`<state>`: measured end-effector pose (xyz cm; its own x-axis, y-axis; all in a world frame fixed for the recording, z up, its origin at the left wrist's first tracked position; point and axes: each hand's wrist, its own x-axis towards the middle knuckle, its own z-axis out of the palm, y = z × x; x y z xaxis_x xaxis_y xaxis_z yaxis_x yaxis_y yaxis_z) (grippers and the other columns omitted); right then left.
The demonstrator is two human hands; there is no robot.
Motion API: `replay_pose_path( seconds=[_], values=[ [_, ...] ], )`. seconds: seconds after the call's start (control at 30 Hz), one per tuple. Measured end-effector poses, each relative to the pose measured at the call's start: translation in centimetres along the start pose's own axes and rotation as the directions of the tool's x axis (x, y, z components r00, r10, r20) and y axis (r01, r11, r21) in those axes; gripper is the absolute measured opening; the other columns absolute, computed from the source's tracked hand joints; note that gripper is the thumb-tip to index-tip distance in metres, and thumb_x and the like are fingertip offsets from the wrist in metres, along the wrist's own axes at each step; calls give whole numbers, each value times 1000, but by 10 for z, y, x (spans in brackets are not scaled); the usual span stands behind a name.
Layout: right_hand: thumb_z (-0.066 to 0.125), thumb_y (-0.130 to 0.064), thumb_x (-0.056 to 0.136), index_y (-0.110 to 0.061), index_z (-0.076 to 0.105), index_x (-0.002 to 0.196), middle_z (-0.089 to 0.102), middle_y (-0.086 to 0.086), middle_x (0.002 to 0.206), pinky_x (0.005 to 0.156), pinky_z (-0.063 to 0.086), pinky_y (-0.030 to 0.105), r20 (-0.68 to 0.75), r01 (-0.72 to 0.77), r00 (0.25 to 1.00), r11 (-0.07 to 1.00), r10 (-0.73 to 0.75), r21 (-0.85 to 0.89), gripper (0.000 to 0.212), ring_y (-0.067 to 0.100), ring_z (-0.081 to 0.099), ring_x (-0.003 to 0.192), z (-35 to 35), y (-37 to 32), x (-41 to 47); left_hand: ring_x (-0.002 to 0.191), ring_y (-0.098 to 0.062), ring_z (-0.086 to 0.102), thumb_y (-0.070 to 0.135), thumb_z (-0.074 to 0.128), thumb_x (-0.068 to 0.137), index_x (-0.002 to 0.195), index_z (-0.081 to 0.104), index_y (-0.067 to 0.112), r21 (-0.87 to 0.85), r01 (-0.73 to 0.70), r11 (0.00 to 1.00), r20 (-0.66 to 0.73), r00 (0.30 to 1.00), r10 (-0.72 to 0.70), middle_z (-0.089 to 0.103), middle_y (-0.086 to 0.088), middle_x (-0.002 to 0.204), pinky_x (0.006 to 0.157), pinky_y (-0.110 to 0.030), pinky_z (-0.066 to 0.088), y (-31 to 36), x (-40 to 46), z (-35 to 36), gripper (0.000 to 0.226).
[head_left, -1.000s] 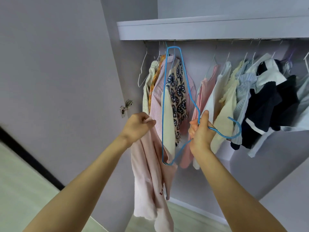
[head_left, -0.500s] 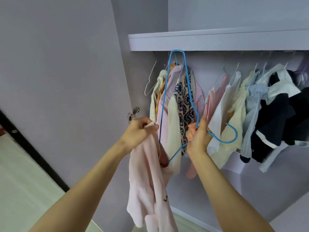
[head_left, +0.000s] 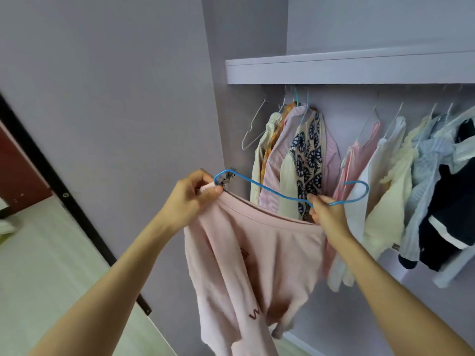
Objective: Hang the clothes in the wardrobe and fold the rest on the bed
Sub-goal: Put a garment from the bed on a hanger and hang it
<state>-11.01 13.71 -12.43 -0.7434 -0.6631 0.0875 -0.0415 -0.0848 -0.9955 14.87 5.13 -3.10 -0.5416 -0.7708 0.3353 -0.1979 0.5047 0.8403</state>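
Nearest the camera, two bare forearms reach up and forward from the lower corners of the view. The left hand (head_left: 191,195) is clamped on one end of the neckline of a pale pink shirt (head_left: 253,255), fingers and thumb curled round the fabric, with the rounded shoulder end of a blue wire hanger (head_left: 277,192) just beside the fingertips. The right hand (head_left: 326,213) pinches the same hanger near the base of its hook and also meets the other end of the neckline; whether it grips the fabric as well cannot be told. The hands are held apart, with the neckline stretched between them. The hanger lies roughly level above the collar, its hook pointing right, and no part of it can be seen inside the shirt. The shirt hangs freely below the hands, with dark red lettering on its front, and is in front of the wardrobe opening, not on the rail. Behind it, a row of hung garments (head_left: 305,160) fills the wardrobe, including a cream top with a dark blue pattern, a pink striped shirt, and pale and navy items further right. One bare white hanger (head_left: 253,127) hangs at the left end. A lilac shelf (head_left: 347,70) runs above. To the left stands the open wardrobe door (head_left: 102,98).
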Motion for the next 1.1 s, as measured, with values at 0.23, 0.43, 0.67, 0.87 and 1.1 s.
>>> replay_pose_path(
  seconds=[0.23,0.43,0.67,0.87,1.1],
  values=[
    [53,-10,89,-15,27,52,27,5,52,47,19,28,119,216,976,909,-185,-356,45,15,23,50,-11,-32,26,51,2,47,16,65,87,70,47,20,201,60,978,-113,993,-38,56,9,61,51,-12,37,-26,-11,-7,25],
    [54,-20,88,-13,25,51,27,1,47,55,27,32,292,360,933,575,-211,-735,47,25,35,57,-7,-36,23,60,-9,52,21,66,86,70,48,21,143,66,988,-170,985,-42,58,6,64,59,-24,40,-24,-8,-7,24],
    [46,-33,94,-11,39,59,55,17,66,56,29,30,459,502,865,402,-205,-766,42,32,49,67,24,-44,3,80,-23,65,25,68,85,71,48,25,256,6,967,-61,998,10,69,4,74,75,-41,50,-14,3,23,25],
    [51,-23,94,-17,23,51,25,4,48,55,25,32,274,381,923,731,-269,-565,52,21,31,55,22,-45,7,78,-22,63,34,67,84,70,41,34,353,-96,931,-70,989,128,69,6,76,72,-37,48,-13,6,39,30],
    [52,-20,94,-16,23,51,22,0,47,47,22,29,226,357,933,805,-280,-475,52,16,24,48,23,-51,-2,83,-35,59,29,55,91,93,49,17,569,-112,815,9,992,129,67,-6,85,65,-32,38,-33,7,44,14]
  ],
)
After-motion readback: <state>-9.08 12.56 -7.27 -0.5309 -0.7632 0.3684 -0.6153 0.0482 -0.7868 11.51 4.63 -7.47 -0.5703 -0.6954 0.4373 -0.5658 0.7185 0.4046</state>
